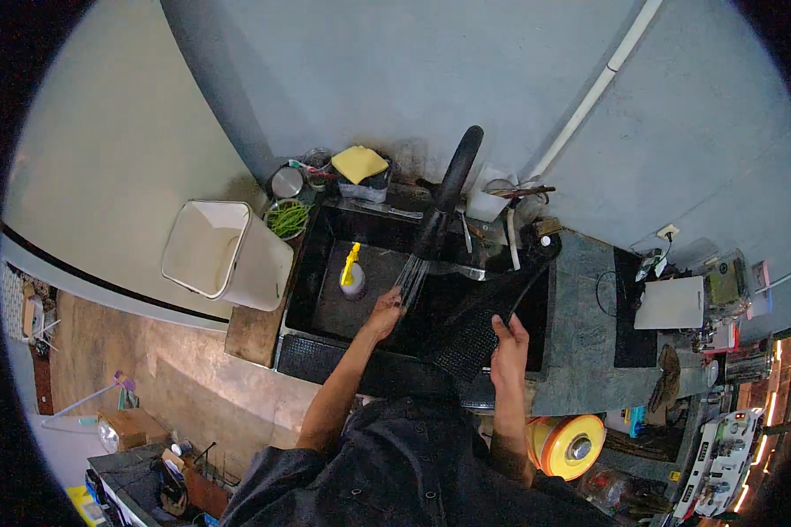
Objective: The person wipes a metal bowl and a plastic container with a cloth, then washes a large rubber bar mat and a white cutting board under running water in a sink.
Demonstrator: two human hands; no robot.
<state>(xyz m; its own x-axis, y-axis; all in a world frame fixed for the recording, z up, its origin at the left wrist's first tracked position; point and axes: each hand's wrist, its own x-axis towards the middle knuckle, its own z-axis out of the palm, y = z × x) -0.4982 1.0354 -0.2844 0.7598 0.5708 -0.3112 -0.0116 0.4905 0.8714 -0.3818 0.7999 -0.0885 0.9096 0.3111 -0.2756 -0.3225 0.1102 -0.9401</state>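
Observation:
My right hand [511,349] grips the edge of a black perforated mat [471,329], held tilted over the right part of the black sink [296,296]. My left hand [387,313] is at the water streaming from the black faucet [438,224], close to the mat's left side; whether its fingers hold anything is unclear. A spray bottle with a yellow trigger head [351,280] stands in the left part of the sink. Behind the basin, a knife [395,211] lies on the rear ledge.
A white plastic bin [257,263] stands left of the sink, beside a bowl of green vegetables [287,219]. A yellow sponge cloth [359,164] tops a container behind. White containers with utensils [488,201] stand behind the faucet. A white cutting board [669,303] is at the right.

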